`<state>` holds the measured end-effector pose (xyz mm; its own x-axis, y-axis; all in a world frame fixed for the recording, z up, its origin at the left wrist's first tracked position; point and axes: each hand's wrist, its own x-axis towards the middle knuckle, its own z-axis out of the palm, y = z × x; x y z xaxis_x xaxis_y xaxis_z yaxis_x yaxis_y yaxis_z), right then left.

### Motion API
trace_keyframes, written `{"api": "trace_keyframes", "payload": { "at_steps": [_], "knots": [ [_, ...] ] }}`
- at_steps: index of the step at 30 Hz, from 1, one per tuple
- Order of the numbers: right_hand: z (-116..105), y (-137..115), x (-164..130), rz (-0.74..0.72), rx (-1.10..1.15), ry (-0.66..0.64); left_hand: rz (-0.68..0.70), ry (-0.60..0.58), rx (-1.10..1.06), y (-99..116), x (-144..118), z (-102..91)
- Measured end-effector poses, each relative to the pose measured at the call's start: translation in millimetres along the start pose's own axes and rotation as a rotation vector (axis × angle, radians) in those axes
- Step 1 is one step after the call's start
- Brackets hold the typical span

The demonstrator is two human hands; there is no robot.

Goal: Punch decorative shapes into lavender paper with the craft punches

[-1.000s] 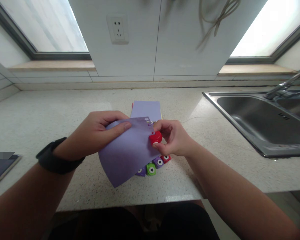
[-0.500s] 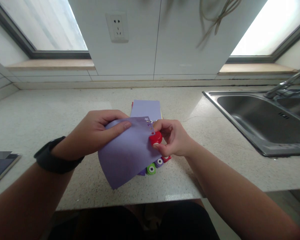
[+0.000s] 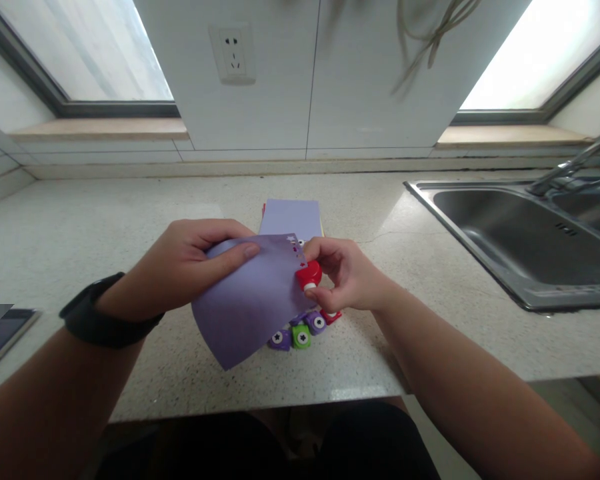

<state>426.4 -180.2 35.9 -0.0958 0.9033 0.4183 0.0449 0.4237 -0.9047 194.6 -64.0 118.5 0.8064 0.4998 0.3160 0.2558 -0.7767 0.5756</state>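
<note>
Two hands work above the speckled bench (image 3: 405, 347). Nearest us, our left hand (image 3: 190, 270) pinches the purple sheet (image 3: 250, 300) between thumb and closed fingers, holding it tilted off the bench. Our right hand (image 3: 347, 277) grips the red punch (image 3: 309, 275), its fingers closed on it, at the sheet's right edge below a row of punched holes. Beneath lie small punches (image 3: 300, 333), purple, green and red. Farther back rests a paper stack (image 3: 291, 219), the sink (image 3: 525, 247) lying to the right.
</note>
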Motion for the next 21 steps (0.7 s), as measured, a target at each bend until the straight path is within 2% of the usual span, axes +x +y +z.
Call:
{"api": "trace_keyframes", "payload": {
  "at_steps": [21],
  "knots": [
    [2.8, -2.0, 1.3, 0.052, 0.004, 0.047, -0.026, -0.018, 0.009, -2.0, 1.1, 0.8]
  ]
}}
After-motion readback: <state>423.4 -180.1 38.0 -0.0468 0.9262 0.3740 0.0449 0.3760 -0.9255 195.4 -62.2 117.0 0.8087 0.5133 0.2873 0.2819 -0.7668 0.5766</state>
